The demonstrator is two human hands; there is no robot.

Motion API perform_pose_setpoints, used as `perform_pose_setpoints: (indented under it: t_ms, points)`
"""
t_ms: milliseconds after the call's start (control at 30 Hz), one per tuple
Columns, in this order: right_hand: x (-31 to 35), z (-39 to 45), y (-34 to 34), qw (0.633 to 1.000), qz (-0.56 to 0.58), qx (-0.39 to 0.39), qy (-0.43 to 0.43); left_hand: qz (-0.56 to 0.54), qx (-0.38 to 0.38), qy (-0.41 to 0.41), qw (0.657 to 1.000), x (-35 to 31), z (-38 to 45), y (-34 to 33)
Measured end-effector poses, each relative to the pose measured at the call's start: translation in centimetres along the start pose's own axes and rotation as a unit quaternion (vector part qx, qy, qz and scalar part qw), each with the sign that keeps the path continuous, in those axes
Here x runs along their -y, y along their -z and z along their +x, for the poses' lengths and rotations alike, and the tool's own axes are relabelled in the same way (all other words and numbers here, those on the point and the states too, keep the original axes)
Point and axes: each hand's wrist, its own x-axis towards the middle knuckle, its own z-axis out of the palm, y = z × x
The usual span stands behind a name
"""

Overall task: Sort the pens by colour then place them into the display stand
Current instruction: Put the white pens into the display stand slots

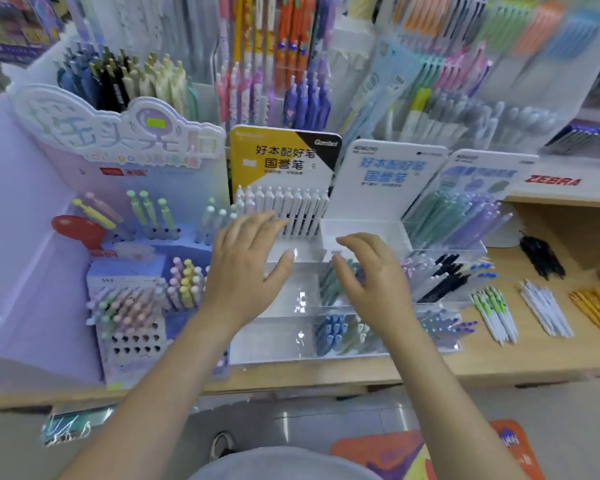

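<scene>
Both hands hover over the clear display stand (293,341) in the middle of the desk (499,362), and neither holds a pen. The left hand (246,268) is spread flat with straight fingers. The right hand (371,271) is loose, its fingers bent down a little over some green pens (329,282) in the stand. The sorted pens wait on the desk to the right, well apart from both hands: green and white pens (494,313), then white pens (546,311), then yellow pens (594,311), with black pens (541,256) farther back. They lie in neat bunches, their long sides running from far-left to near-right. The right hand is nearer, so I think it should reach right for them. A yellow sign (281,157) far behind the hands says "Gambol", and a strip on the far right reads "ZEBRA" (551,181).
</scene>
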Motion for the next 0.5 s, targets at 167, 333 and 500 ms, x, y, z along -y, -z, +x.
perform_pose_setpoints:
  t_ms: [167, 333, 500]
  points:
    - [-9.4, -9.4, 7.7, 0.995, -0.075, -0.046, -0.034, -0.022, 0.054, -0.063, 0.996, -12.1, -2.3, -7.7]
    - [-21.1, -19.0, 14.8, 0.987, -0.103, 0.002, -0.123, -0.013, 0.173, -0.082, 0.981, -23.6, -5.0, -18.3]
    - [-29.2, -24.7, 20.7, 0.973, -0.103, -0.002, -0.206, -0.011, 0.254, -0.09, 0.963, -33.1, -5.9, -25.5]
